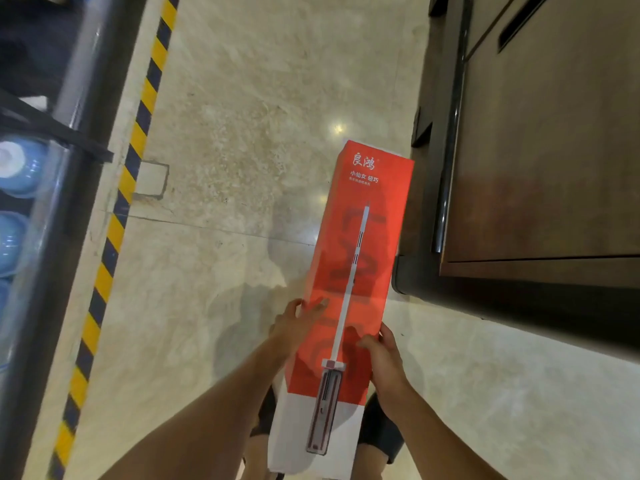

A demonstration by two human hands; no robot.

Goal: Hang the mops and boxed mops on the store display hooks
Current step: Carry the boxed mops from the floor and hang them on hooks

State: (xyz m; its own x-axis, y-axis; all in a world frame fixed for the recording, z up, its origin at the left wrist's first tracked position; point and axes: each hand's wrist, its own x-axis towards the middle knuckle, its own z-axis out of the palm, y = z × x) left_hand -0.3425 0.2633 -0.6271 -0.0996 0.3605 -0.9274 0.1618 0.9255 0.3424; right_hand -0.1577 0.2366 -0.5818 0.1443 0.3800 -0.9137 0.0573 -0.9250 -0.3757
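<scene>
A long red and white boxed mop (360, 244) with a mop printed on its face is held out in front of me, pointing away over the floor. My left hand (298, 323) grips its left edge with the fingers lying on the red face. My right hand (384, 355) grips the right edge a little nearer to me, thumb on the face. The white near end of the box sits by my legs. No display hooks or loose mops are in view.
A dark wooden counter (540, 168) with a metal rail stands on the right, close to the box. A yellow and black hazard stripe (131, 157) runs along the floor at left beside a dark metal rack holding blue water jugs (20, 168). Beige marble floor (249, 133) lies between.
</scene>
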